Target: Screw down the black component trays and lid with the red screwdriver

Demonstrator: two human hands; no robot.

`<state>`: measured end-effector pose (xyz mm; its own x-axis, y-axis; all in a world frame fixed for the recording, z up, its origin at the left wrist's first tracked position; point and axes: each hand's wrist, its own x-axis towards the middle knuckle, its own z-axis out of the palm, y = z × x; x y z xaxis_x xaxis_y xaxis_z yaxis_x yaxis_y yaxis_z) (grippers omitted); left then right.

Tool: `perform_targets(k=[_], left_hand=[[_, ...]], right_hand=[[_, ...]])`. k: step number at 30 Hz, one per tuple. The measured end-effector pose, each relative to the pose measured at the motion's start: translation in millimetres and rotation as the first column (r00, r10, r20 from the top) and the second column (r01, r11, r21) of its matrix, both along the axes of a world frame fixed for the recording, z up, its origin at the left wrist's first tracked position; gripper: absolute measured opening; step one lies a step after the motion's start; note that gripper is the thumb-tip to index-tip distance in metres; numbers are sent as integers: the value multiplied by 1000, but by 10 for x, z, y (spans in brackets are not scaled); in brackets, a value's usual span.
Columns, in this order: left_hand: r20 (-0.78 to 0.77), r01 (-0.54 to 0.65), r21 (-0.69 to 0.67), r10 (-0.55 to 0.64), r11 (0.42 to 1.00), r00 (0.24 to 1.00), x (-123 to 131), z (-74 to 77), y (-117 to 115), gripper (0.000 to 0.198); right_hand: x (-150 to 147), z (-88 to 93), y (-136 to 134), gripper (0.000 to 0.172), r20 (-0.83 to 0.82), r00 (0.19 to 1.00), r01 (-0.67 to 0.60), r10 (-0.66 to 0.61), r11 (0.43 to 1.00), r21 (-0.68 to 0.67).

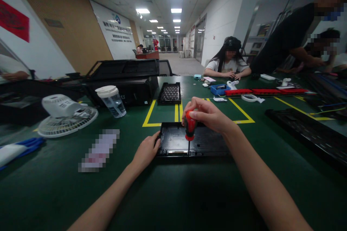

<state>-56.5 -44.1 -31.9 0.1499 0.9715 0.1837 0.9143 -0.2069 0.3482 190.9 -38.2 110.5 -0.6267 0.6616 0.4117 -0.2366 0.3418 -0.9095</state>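
Observation:
A flat black rectangular panel with raised edges (173, 138) lies on the green table in front of me. At its left edge, my left hand (146, 149) is closed on the rim, thumb on the near side. My right hand (206, 112) grips the top of a red and black screwdriver (190, 127) from above. The screwdriver stands upright, its thin shaft reaching down to the panel's near edge, beside a pale strip. Whether a screw sits under the tip is too small to tell. The right forearm covers the panel's right end.
To the left stand a white fan (61, 106), a lidded plastic cup (112, 101) and a black case (127, 90). Beyond the panel lie a black tray (170, 93) and a blue bin (219, 89). A long black part (306, 131) lies right. Across the table sits a person (227, 59).

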Motion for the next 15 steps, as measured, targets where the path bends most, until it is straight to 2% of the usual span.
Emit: perform_targets(k=[7,15], left_hand=[[11,8,11,-8,1000,1000,-12,-16,-2,43],[9,13,7,-13,1000,1000,-3,-15,10,44]], right_hand=[[19,51,-25,19,66,992,99,-105,991,92],[8,105,-71,21,88,982,160,-170,981,113]])
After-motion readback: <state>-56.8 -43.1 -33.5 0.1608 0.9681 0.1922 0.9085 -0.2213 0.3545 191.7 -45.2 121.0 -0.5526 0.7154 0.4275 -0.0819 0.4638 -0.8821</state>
